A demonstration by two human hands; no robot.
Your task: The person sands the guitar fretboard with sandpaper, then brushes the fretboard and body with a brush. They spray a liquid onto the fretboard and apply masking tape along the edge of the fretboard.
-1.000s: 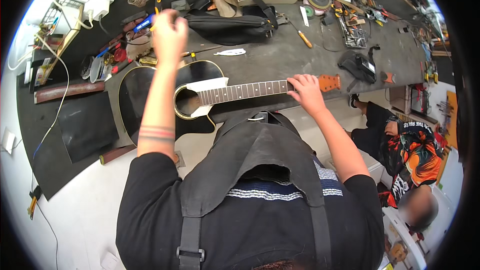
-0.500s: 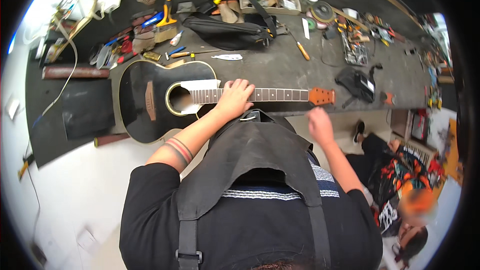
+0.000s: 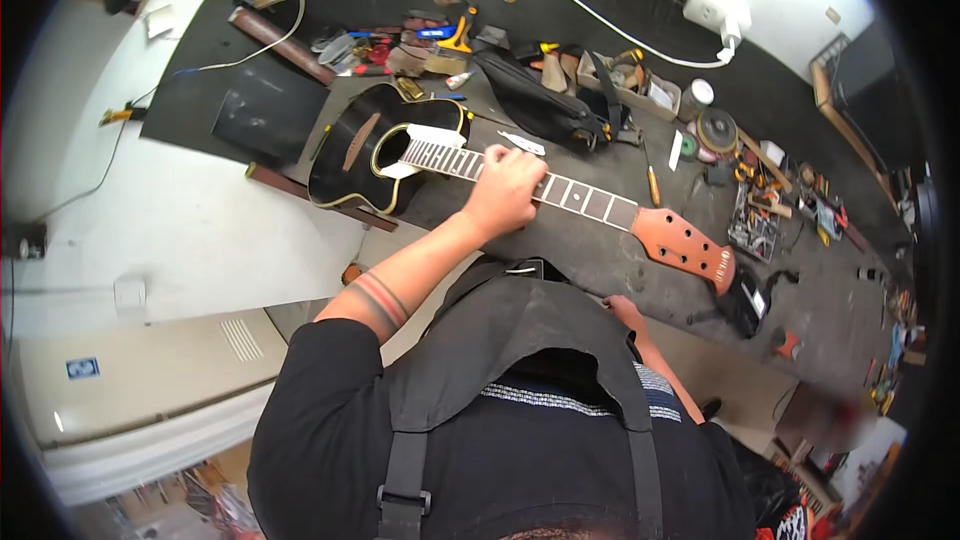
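Observation:
A black acoustic guitar (image 3: pixel 352 160) with pale sheets around its soundhole lies across the bench's front part, its neck angled down to the right toward the unstrung wooden headstock (image 3: pixel 682 245). My left hand (image 3: pixel 505 190) grips the middle of the fretted neck, fingers wrapped over it. My right hand (image 3: pixel 625 312) hangs low beside my apron (image 3: pixel 510 330), below the bench edge; its fingers look curled, and what they hold, if anything, is hidden. Above the guitar lie a black bag (image 3: pixel 530 100) and a white tool (image 3: pixel 522 143).
The dark bench (image 3: pixel 610 270) carries several hand tools, a sanding wheel (image 3: pixel 716 128), a tool tray (image 3: pixel 752 220) and a black pouch (image 3: pixel 742 300). A white cable (image 3: pixel 590 25) runs along the back. A person in printed black clothing (image 3: pixel 775 485) is partly visible at the lower right.
My left hand came down from the back of the bench onto the neck. My right hand left the neck and dropped low. The view has turned, and the guitar's neck now slants rightward-down.

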